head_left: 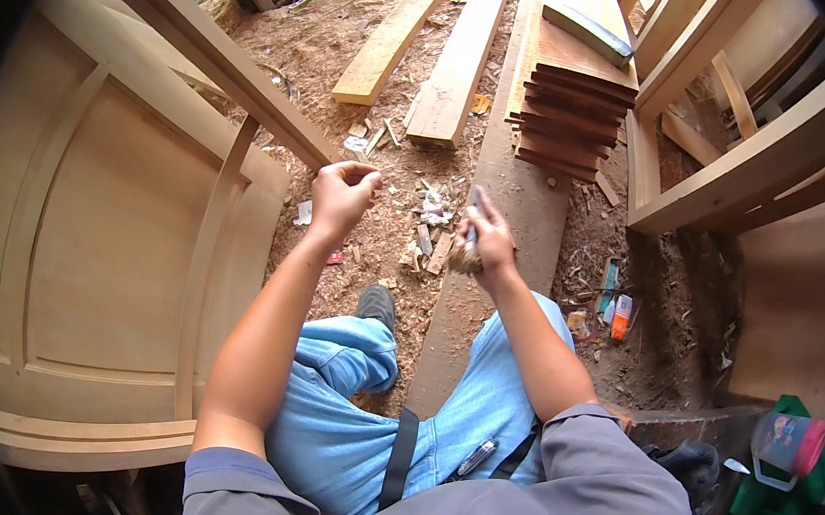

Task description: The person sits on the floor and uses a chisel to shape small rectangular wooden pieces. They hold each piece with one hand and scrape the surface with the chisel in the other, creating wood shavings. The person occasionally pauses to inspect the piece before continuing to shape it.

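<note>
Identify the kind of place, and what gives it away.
Probably a woodworking shop: a panelled wooden piece is at the left, a stack of brown boards lies ahead, and wood shavings cover much of the ground.

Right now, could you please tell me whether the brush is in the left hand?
No, the brush is held in the right hand.
</note>
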`<action>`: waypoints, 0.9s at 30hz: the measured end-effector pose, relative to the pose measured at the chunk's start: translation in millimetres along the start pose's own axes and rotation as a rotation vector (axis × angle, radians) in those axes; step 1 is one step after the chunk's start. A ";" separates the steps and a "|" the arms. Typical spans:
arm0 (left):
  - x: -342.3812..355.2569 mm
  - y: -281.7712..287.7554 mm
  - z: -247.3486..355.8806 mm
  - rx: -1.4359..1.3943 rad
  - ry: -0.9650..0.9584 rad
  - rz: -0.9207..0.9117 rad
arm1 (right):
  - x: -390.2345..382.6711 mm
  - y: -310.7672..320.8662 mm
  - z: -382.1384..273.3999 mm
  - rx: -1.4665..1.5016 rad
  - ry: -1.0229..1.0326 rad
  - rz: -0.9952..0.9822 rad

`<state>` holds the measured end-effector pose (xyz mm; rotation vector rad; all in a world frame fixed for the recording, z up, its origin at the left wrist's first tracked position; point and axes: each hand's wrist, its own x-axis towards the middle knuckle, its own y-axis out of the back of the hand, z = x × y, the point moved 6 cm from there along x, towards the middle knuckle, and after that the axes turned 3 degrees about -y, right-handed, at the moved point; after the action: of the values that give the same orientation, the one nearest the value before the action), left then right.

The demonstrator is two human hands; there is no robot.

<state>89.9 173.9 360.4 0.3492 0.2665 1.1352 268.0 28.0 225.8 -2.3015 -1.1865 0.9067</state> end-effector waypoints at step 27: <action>0.2 -4.6 -19.5 0.049 -0.023 0.007 | -39.5 -52.6 13.7 -0.085 -0.095 -0.519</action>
<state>86.4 175.0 340.6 0.4062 0.2737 1.1319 211.5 25.6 261.9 -1.8742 -1.7777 0.7817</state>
